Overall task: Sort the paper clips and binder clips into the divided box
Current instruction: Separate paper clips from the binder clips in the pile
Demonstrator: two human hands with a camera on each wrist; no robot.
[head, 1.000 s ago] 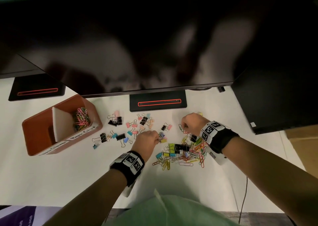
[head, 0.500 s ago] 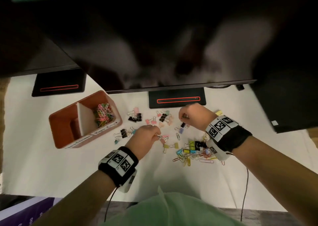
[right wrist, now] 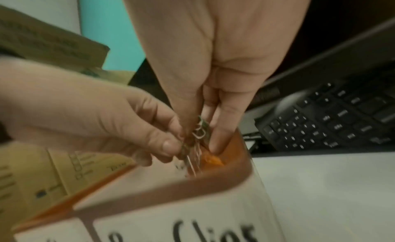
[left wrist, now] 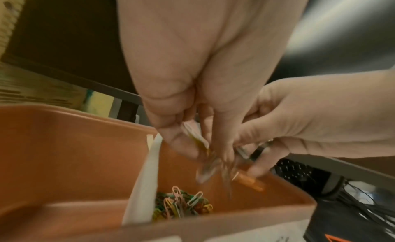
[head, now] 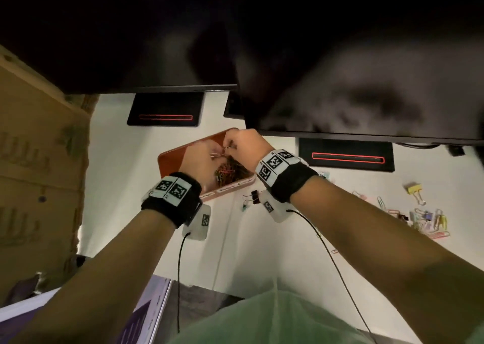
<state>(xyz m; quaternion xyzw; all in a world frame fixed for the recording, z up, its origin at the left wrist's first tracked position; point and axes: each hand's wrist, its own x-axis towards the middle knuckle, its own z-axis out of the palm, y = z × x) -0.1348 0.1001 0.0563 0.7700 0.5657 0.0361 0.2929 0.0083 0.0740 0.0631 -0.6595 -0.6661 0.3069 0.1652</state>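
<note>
The orange divided box (head: 170, 160) lies at the table's back left, and a white divider (left wrist: 145, 178) splits it. A pile of coloured paper clips (left wrist: 181, 205) sits in its right compartment (head: 230, 172). Both hands hover together over that compartment. My left hand (left wrist: 205, 152) pinches a few paper clips (left wrist: 196, 137). My right hand (right wrist: 202, 141) pinches a small bunch of paper clips (right wrist: 199, 129) just inside the box rim (right wrist: 192, 186). Blurred clips (left wrist: 213, 168) and an orange one (left wrist: 249, 180) show below the fingers.
Loose paper clips and binder clips (head: 424, 218) lie on the white table at the right, with a yellow binder clip (head: 415, 190) among them. A black binder clip (head: 252, 197) sits beside the box. Monitors (head: 340, 81) overhang the back. A keyboard (right wrist: 331, 119) lies behind the box.
Both hands have left the clip pile and moved left to the box, each carrying paper clips. They now meet over the right compartment, and the head view has swung left.
</note>
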